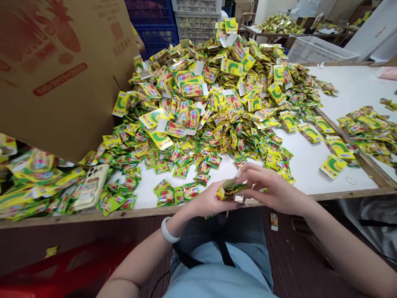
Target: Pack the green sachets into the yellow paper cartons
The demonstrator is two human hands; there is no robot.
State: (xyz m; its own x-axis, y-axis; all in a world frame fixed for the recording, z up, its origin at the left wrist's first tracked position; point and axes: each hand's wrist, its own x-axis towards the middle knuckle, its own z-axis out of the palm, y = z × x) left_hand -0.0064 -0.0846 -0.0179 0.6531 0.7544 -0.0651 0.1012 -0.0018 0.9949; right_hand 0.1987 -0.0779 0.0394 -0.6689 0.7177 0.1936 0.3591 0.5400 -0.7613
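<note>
Just over the table's front edge, my left hand point(208, 199) is closed round a small yellow candy box point(221, 193). My right hand point(263, 186) has its fingers bent at the open end of that box, against green candy sachets point(231, 185). How many sachets its fingers pinch is hidden. Left of my hands, several green sachets with a red fruit print point(190, 191) lie on the white tabletop point(145, 182). Beyond them rises a large heap of loose sachets point(204, 138) with flat and opened yellow boxes point(192, 88) on top.
A big cardboard carton point(74, 103) leans at the left, with a phone point(92, 186) below it on sachets. Yellow boxes point(333, 165) lie right, beside a wooden divider strip point(369, 169). Plastic crates point(198, 25) stand behind. A red plastic stool point(71, 269) is at lower left.
</note>
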